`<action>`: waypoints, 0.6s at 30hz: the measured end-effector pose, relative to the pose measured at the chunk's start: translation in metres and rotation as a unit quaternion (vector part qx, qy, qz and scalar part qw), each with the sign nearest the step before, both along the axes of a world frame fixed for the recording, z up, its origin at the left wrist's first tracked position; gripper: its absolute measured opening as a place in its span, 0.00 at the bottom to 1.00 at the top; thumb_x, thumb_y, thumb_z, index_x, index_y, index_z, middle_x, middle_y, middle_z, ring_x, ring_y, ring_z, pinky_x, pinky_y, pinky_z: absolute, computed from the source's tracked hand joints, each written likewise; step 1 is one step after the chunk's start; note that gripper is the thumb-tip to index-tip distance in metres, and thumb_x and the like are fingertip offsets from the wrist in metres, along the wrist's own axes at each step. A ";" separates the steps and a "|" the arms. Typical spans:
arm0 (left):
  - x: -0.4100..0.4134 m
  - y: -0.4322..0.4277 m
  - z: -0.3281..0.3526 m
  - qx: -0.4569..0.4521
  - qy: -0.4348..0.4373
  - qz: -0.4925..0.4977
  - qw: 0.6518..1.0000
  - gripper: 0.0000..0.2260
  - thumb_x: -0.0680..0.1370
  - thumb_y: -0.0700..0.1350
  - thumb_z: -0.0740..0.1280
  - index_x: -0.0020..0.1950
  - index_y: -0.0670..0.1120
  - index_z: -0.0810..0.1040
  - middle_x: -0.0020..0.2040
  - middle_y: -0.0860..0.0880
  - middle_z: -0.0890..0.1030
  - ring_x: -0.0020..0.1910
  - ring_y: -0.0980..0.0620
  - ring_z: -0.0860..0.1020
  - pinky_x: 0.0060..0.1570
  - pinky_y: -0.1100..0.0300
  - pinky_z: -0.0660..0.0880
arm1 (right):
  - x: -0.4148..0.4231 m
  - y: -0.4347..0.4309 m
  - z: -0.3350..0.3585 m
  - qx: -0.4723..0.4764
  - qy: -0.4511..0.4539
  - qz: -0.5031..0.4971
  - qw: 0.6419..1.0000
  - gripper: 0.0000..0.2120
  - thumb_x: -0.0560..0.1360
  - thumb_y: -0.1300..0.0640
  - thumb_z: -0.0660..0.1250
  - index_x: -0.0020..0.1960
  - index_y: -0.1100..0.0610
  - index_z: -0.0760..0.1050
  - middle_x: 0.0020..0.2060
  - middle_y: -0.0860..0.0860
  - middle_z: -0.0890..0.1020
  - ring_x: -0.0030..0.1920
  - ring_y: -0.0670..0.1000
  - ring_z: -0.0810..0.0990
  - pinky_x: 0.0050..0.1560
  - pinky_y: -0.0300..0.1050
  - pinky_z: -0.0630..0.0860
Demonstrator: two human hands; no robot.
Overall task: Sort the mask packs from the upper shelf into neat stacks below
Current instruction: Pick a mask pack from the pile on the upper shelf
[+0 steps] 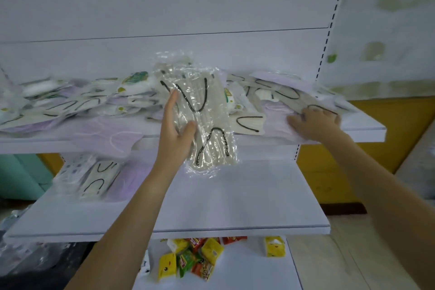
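Right now your left hand (175, 129) holds one mask pack (208, 122) upright at the centre of the frame, in front of the upper shelf (367, 133). The thumb lies across the pack's front and a finger runs up its left edge. The pack is a crinkled, glossy clear plastic sleeve. Inside it are flat, pleated beige masks with thin black ear loops curving across them.

Your right hand (315, 122) lies palm down at the right of the frame, well apart from the left. It rests on a beige pack over lilac ones; I cannot tell whether it grips anything.

A loose pile (70, 103) of such packs, beige, lilac and white with green print, is spread along the upper shelf, blurred at the left. On the lower shelf (235, 195), at the left of the frame, a few packs lie in short stacks (94, 176). Both shelves are smooth white boards. At the bottom centre, yellow, green and red packets (195, 256) lie scattered.
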State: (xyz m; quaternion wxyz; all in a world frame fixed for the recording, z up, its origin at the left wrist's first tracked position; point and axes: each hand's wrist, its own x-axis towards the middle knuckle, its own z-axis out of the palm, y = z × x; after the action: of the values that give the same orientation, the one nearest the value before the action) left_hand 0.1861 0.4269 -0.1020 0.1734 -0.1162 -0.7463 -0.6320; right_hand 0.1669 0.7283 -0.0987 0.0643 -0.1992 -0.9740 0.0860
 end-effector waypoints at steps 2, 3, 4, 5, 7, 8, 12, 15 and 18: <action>-0.009 0.026 0.003 -0.034 0.018 -0.017 0.999 0.26 0.77 0.34 0.61 0.72 0.53 0.63 0.61 0.57 0.77 0.40 0.43 0.81 0.40 0.53 0.78 | 0.006 0.005 -0.004 0.017 -0.017 0.015 1.000 0.28 0.76 0.37 0.52 0.66 0.56 0.68 0.67 0.58 0.69 0.68 0.60 0.64 0.69 0.56 0.56; -0.013 0.039 0.001 -0.056 0.018 -0.026 0.998 0.24 0.77 0.35 0.61 0.71 0.53 0.66 0.64 0.49 0.75 0.46 0.38 0.79 0.47 0.48 0.76 | 0.010 0.004 -0.006 0.022 0.012 0.031 0.999 0.25 0.76 0.39 0.54 0.62 0.55 0.71 0.64 0.58 0.71 0.65 0.60 0.67 0.67 0.54 0.58; -0.017 0.051 -0.001 -0.072 0.014 -0.031 0.997 0.23 0.77 0.35 0.60 0.70 0.52 0.68 0.64 0.45 0.74 0.48 0.37 0.78 0.51 0.47 0.75 | 0.015 0.003 -0.006 0.019 0.050 0.050 0.997 0.19 0.76 0.41 0.57 0.55 0.54 0.74 0.58 0.59 0.73 0.62 0.60 0.70 0.63 0.51 0.62; -0.019 0.063 -0.004 -0.080 0.008 -0.035 0.996 0.22 0.76 0.35 0.60 0.69 0.50 0.69 0.64 0.45 0.72 0.50 0.38 0.77 0.55 0.47 0.75 | 0.020 0.002 -0.007 0.008 0.084 0.066 0.994 0.13 0.75 0.44 0.59 0.46 0.53 0.75 0.52 0.58 0.74 0.57 0.59 0.72 0.57 0.49 0.65; -0.019 0.081 -0.008 -0.085 -0.012 -0.025 0.996 0.22 0.77 0.37 0.60 0.70 0.49 0.69 0.64 0.48 0.69 0.51 0.43 0.76 0.58 0.49 0.74 | 0.027 0.000 -0.011 -0.016 0.135 0.094 0.986 0.14 0.75 0.50 0.61 0.32 0.52 0.67 0.41 0.55 0.72 0.48 0.58 0.75 0.44 0.43 0.65; -0.019 0.086 -0.010 -0.083 -0.022 -0.016 0.996 0.21 0.77 0.37 0.60 0.70 0.49 0.68 0.64 0.50 0.68 0.51 0.46 0.76 0.58 0.51 0.74 | 0.028 0.001 -0.013 -0.013 0.152 0.097 0.983 0.16 0.75 0.52 0.60 0.30 0.52 0.64 0.39 0.54 0.71 0.45 0.57 0.74 0.40 0.42 0.64; -0.020 0.093 -0.011 -0.070 -0.027 0.006 0.997 0.21 0.78 0.38 0.60 0.70 0.50 0.68 0.64 0.52 0.67 0.42 0.65 0.74 0.47 0.69 0.71 | 0.026 0.010 -0.012 -0.049 0.205 0.048 0.976 0.19 0.76 0.56 0.58 0.27 0.55 0.60 0.33 0.54 0.68 0.33 0.54 0.68 0.28 0.41 0.58; -0.018 0.096 -0.011 -0.065 -0.017 0.004 0.998 0.21 0.78 0.38 0.61 0.71 0.48 0.67 0.64 0.52 0.66 0.43 0.74 0.71 0.45 0.80 0.64 | 0.019 0.009 -0.013 -0.068 0.217 0.042 0.973 0.19 0.76 0.56 0.58 0.27 0.55 0.61 0.32 0.54 0.69 0.33 0.55 0.69 0.29 0.41 0.59; -0.016 0.098 -0.013 -0.074 -0.012 0.004 0.997 0.21 0.78 0.39 0.63 0.71 0.48 0.67 0.66 0.50 0.66 0.56 0.69 0.65 0.52 0.78 0.58 | 0.014 0.007 -0.014 -0.076 0.218 0.038 0.972 0.18 0.76 0.56 0.58 0.28 0.57 0.63 0.32 0.55 0.70 0.33 0.55 0.68 0.29 0.42 0.58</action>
State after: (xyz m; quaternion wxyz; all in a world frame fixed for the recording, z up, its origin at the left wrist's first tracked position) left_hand 0.1706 0.5251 -0.1153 0.1577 -0.1182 -0.7933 -0.5760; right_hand 0.1808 0.7356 -0.1122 0.2565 -0.1428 -0.9339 0.2039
